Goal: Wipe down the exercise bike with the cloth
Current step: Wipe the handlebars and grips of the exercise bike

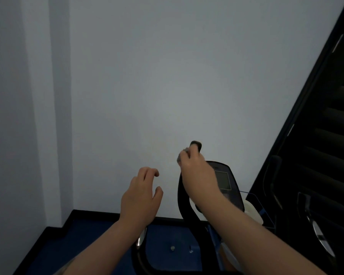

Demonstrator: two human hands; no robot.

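At the lower centre of the head view, against a plain pale grey wall [167,76]: two bare forearms reaching forward over a black exercise bike [184,199].

Right hand [197,171]: raised, fingers curled round a small crumpled grey cloth [180,155], of which only a scrap shows at the knuckles. The hand presses the cloth against the bike's black upright handlebar grip [196,144], whose rounded tip stands just above the fingers.

Left hand [140,197]: held in the air to the left of the bike, well apart from the right hand, fingers loosely bent, holding nothing and touching nothing.

Bike console [225,179]: dark oval panel with a grey rectangular screen, just right of and partly behind the right wrist. A curved black bar runs down from the grip, passing under the right forearm.

Second handlebar [141,238]: black with a shiny metal sensor plate, beneath the left forearm.

White bike body [252,211]: partly visible behind the right forearm.

Floor [111,245]: dark blue, bordered by a black skirting strip along the wall foot.

Right edge: a large black slanted machine frame [326,135] with dark steps, another metal-plated grip low on it.
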